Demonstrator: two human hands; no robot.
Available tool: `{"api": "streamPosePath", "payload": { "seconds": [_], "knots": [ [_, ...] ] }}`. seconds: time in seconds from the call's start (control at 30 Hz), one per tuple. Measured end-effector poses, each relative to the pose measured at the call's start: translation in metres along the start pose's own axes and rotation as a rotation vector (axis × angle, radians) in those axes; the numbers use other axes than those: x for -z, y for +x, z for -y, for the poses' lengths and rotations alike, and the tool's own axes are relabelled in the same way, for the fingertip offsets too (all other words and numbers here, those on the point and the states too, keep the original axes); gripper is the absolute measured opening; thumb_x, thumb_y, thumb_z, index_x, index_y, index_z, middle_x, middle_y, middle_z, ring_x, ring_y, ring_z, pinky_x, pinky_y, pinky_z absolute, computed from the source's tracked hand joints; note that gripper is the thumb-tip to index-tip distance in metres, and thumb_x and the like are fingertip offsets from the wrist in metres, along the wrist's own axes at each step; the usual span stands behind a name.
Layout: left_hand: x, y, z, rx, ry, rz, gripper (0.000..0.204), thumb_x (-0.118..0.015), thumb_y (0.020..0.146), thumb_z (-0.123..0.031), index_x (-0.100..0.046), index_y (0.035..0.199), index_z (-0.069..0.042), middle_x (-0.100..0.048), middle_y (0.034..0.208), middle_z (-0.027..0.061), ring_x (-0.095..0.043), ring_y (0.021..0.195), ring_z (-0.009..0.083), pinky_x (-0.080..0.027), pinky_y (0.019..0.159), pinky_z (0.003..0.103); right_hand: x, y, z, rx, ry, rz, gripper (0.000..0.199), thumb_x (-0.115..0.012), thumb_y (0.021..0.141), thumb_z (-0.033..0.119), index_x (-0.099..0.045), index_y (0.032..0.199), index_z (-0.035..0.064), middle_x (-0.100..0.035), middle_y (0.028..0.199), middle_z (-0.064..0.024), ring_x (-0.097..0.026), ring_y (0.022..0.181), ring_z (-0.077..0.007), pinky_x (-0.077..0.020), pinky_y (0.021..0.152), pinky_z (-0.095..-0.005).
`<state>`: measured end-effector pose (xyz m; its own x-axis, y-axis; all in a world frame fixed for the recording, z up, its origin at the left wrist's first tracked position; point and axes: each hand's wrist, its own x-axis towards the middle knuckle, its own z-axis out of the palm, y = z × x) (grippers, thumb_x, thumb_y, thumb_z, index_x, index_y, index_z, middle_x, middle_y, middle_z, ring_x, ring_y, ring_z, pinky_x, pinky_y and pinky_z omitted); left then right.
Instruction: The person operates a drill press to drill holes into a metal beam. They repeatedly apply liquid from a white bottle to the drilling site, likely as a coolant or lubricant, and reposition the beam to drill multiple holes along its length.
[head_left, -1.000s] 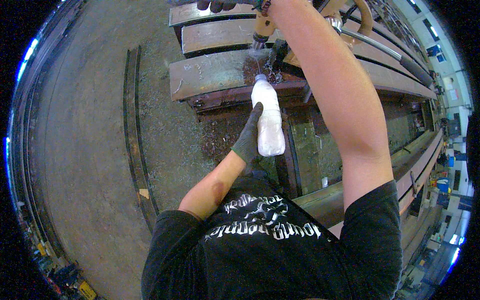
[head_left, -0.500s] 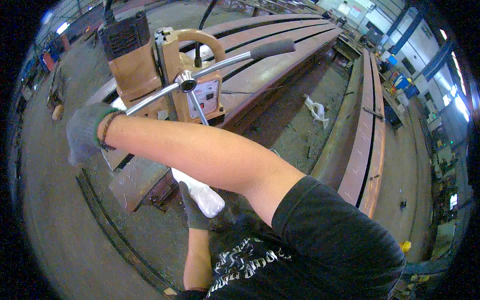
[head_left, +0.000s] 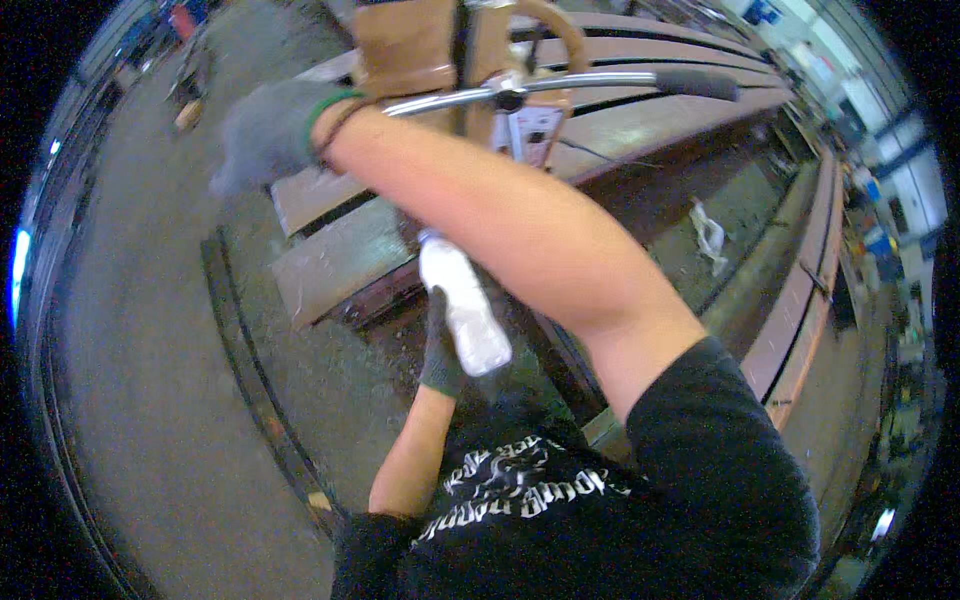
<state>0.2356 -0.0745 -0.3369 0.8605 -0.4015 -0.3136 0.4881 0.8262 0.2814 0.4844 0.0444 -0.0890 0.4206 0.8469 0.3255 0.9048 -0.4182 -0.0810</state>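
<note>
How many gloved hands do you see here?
2. The left gloved hand holds the white bottle; the right gloved hand is at the left end of the silver lever on the tan drilling machine. Others could be hidden from this view.

White plastic bottle, held upright or slanted, hard to tell which, in the left hand, with bluish cap pointing away from the body and slightly leftward. Beyond it, shiny metal lever, roughly crosswise through a round hub, dark grip at the right end, left end hidden at the right hand
</note>
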Motion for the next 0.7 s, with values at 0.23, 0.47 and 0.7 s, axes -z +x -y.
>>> {"api": "streamPosePath", "payload": {
  "seconds": [0.23,0.47,0.7],
  "knots": [
    [-0.003,0.002,0.001,0.051,-0.121,-0.112,0.07,-0.063,0.09,-0.071,-0.064,0.123,-0.01,-0.071,0.1,0.0055,-0.067,0.084,0.0239,-0.059,0.074,0.037,0.038,-0.033,0.011,-0.081,0.052,0.053,0.061,-0.063,0.085,0.065,-0.078,0.111,0.0117,-0.077,0.111,-0.0151,-0.072,0.106,-0.035,-0.0555,0.093,-0.0478],
    [0.025,0.012,0.006,0.082,-0.224,-0.043,0.065,-0.066,0.091,-0.067,-0.064,0.123,-0.01,-0.072,0.102,0.0063,-0.068,0.086,0.0236,-0.059,0.076,0.038,0.069,-0.058,0.033,-0.155,0.103,0.087,0.06,-0.061,0.088,0.062,-0.078,0.109,0.0078,-0.075,0.112,-0.0178,-0.072,0.106,-0.0356,-0.0549,0.094,-0.0475],
    [0.001,0.006,0.001,0.004,-0.195,-0.076,0.053,-0.072,0.092,-0.058,-0.065,0.119,-0.014,-0.07,0.098,0.0031,-0.07,0.084,0.019,-0.061,0.075,0.036,0.106,-0.069,0.051,-0.18,0.113,0.275,0.058,-0.053,0.099,0.049,-0.074,0.116,-0.002,-0.071,0.119,-0.0266,-0.07,0.112,-0.0389,-0.0529,0.099,-0.0482]
  ]
}}
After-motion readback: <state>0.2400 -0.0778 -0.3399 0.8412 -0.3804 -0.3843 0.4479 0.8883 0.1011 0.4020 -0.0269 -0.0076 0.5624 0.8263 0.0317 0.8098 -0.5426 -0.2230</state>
